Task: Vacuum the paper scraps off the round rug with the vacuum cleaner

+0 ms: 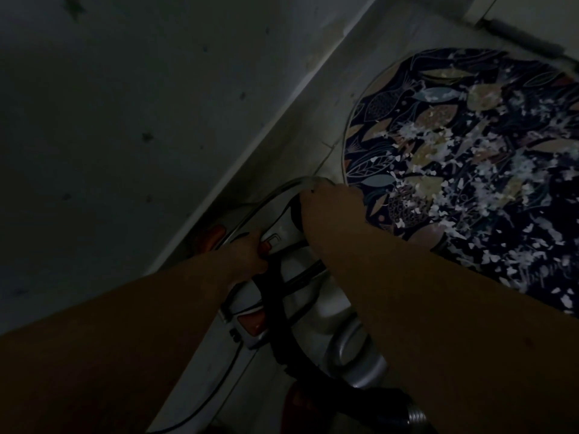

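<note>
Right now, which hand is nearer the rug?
The right. The right hand is just beside the rug, holding the vacuum handle; the left hand grips the vacuum farther back, away from the rug.

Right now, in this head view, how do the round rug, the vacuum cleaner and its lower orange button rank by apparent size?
1. round rug, though cut off by the frame edge
2. vacuum cleaner, nearer the camera and partly hidden
3. orange button, clearly smallest
</note>
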Available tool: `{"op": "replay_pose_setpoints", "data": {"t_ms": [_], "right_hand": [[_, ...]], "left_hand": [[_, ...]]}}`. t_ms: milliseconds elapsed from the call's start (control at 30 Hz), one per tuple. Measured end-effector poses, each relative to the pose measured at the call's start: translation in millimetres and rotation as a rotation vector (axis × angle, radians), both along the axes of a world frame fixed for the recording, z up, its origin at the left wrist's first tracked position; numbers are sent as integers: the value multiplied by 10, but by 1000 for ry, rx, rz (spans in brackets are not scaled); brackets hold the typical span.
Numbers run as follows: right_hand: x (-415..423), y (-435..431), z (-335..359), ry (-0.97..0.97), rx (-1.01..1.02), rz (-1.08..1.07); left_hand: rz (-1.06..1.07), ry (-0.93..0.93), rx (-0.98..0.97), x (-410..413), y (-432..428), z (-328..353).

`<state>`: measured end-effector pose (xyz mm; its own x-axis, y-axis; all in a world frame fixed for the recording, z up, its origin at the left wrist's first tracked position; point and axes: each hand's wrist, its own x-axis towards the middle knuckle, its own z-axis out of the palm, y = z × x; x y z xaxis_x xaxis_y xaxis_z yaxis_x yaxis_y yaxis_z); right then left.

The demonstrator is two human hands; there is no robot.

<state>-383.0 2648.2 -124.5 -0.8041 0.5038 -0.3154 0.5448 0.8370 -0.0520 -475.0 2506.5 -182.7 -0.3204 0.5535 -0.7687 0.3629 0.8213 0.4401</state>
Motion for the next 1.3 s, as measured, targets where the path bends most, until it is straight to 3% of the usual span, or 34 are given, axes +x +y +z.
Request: {"op": "replay_pose_setpoints", "data": {"t_ms": [133, 300, 467, 600, 700, 767, 1067, 1300], "right_hand": [[33, -52, 35, 27, 49, -20], [147, -352, -116, 317, 206, 18], [360, -613, -263, 412, 161, 75], [591, -967, -332, 328, 57, 66], [827, -1347, -393, -15, -217, -114], [949, -1581, -500, -206, -294, -219], [991, -1984, -511, -250, -308, -366], [1141, -1859, 56, -211, -187, -254]], "left_hand": [[-17, 30, -18, -14, -12, -69], [-52, 66, -5, -10, -46, -82], [-69, 160, 95, 20, -215, -79], [-28, 267, 193, 82, -458, -133], [-51, 318, 205, 105, -695, -193], [-90, 280, 179, 138, -847, -194], [-127, 217, 127, 420, -1134, -99], [-152, 177, 195, 581, -1138, 276]]}}
